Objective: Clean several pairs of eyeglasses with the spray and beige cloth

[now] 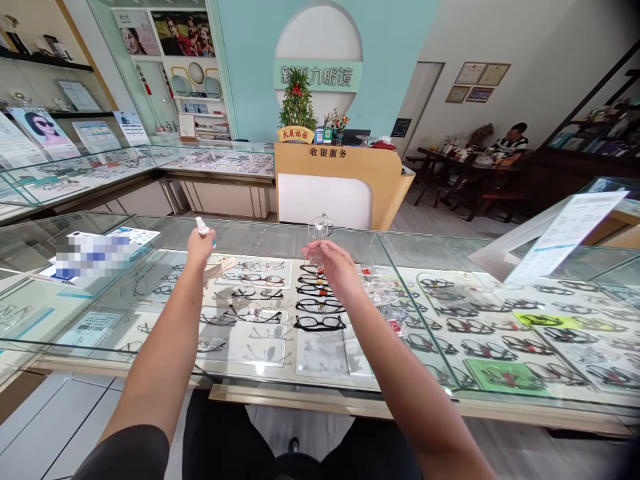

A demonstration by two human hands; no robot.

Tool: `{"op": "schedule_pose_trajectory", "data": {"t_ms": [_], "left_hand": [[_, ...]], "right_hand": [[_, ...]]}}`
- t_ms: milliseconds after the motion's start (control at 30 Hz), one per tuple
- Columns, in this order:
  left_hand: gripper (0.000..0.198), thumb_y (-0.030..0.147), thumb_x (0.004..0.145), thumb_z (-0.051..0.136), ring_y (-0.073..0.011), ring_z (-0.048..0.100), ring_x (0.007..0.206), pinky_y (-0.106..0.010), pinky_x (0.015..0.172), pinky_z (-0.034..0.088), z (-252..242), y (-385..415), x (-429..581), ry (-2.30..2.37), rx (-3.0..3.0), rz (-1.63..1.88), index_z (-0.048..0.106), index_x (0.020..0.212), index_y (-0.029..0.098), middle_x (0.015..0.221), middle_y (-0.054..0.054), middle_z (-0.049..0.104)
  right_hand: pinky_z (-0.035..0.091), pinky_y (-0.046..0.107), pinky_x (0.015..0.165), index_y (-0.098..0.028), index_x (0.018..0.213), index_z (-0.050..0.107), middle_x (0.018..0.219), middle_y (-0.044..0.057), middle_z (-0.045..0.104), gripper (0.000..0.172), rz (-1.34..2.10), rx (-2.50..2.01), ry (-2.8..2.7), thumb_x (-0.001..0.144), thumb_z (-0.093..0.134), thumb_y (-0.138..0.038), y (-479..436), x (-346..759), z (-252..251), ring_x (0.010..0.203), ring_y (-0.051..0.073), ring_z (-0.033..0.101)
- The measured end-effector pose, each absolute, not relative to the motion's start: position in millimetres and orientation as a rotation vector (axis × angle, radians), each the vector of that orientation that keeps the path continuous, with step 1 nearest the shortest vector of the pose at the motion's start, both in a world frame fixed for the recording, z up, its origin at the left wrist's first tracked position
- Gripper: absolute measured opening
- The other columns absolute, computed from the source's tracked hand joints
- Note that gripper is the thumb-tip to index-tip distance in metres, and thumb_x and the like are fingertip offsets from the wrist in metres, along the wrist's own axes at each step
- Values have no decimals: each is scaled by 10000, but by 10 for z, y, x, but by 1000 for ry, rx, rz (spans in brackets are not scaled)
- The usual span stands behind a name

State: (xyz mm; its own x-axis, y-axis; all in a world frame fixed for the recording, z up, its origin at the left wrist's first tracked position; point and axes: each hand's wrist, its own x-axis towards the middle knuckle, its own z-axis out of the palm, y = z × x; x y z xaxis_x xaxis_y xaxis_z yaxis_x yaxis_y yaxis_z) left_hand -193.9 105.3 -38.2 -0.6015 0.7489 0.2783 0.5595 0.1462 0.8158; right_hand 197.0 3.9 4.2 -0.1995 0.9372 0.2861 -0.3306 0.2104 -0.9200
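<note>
My left hand (200, 245) is wrapped round a small white spray bottle (201, 225), its nozzle standing up above the fingers. To the right, my right hand (334, 263) pinches a pair of clear-lens eyeglasses (319, 228) held on end, one lens above the other. Part of the frame is hidden behind the fingers. Both hands are above a glass display case (240, 241). Under the glass, near my right hand, dark-rimmed glasses (320, 323) lie in a column. More frames (255, 313) lie below and between the two hands.
A folded paper sign (560, 240) stands on the case at right, and printed leaflets (100, 257) lie at left. Beyond is a wooden cashier counter (345, 163) with a plant (297, 103). A person (513, 140) sits at a table at the back right.
</note>
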Motion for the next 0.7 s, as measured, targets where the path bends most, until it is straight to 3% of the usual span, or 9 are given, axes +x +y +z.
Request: {"op": "schedule_pose_trajectory", "data": {"t_ms": [267, 533, 700], "left_hand": [[193, 318, 829, 764, -337, 742, 989, -420, 898, 545, -530, 1033, -2187, 2355, 1181, 1250, 592, 793, 239, 852, -93, 729], [163, 261, 824, 787, -381, 773, 1145, -452, 970, 569, -469, 1008, -2155, 2409, 1137, 1123, 636, 879, 230, 1068, -169, 822], [297, 265, 805, 836, -373, 771, 1177, -448, 992, 595, -372, 952, -2082, 2434, 1098, 1159, 649, 1033, 227, 1184, -169, 821]], "right_hand": [[586, 400, 908, -276, 982, 829, 1074, 81, 887, 375, 1331, -678, -1256, 883, 822, -637, 20, 1951, 42, 983, 256, 762], [554, 382, 851, -276, 957, 836, 1043, 74, 882, 337, 1354, -657, -1240, 876, 841, -603, 15, 1940, 48, 951, 248, 731], [529, 367, 828, -272, 948, 855, 1016, 66, 873, 313, 1372, -637, -1218, 894, 850, -580, 6, 1935, 54, 923, 232, 715]]}}
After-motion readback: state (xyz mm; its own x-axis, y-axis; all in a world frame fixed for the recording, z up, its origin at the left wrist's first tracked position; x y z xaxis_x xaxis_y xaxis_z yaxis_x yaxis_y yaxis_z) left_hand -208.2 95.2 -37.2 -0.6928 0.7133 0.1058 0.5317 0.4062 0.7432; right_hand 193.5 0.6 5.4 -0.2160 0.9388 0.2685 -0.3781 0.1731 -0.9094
